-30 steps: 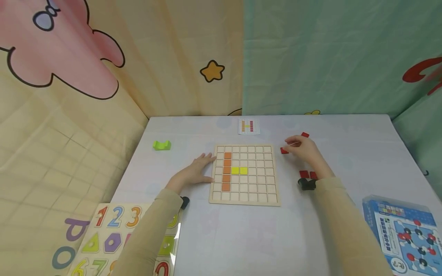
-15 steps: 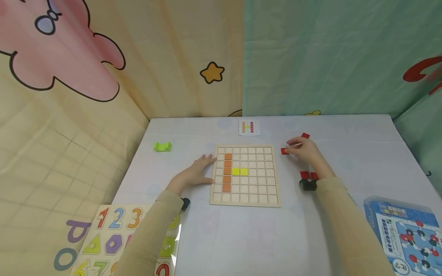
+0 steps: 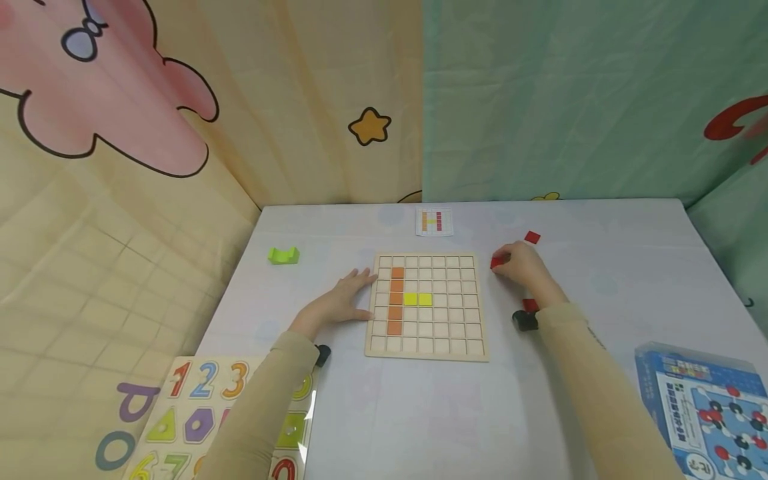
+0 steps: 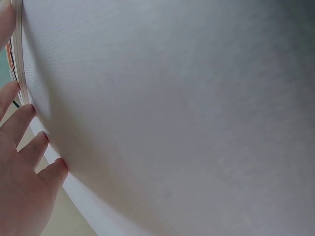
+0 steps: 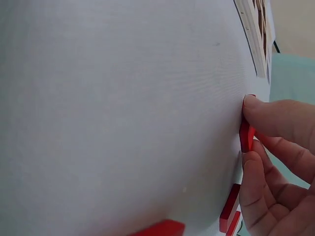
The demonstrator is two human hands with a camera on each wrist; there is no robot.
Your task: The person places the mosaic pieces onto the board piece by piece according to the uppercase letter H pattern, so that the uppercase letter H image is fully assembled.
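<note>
Left hand [image 3: 336, 300]: fingers spread, touching the left edge of the grid board [image 3: 441, 331]
Right hand [image 3: 525, 268]: pinching a red tile [image 5: 246, 137], right of the board
Number puzzle [image 3: 160, 425]: by the tabletop's [image 3: 408, 413] left edge; 1, 2, 3 readable
Blue box [image 3: 678, 367]: small lettering unreadable
Count: five orange tiles [image 3: 396, 299], two yellow tiles [image 3: 425, 299]; three reds in head view

The left sleeve [image 3: 264, 403] and right sleeve [image 3: 600, 393] match — long, plain, beige, lightly creased. A small, rounded black piece [image 3: 323, 355] juts from beside the left cuff [image 3: 291, 343], a chunkier black block [image 3: 525, 321] from beside the right cuff [image 3: 553, 315]. A thin dark line [image 3: 597, 338] shows on the right sleeve's outer edge. The left hand [image 3: 336, 301] and right hand [image 3: 525, 267] — both bare.
</note>
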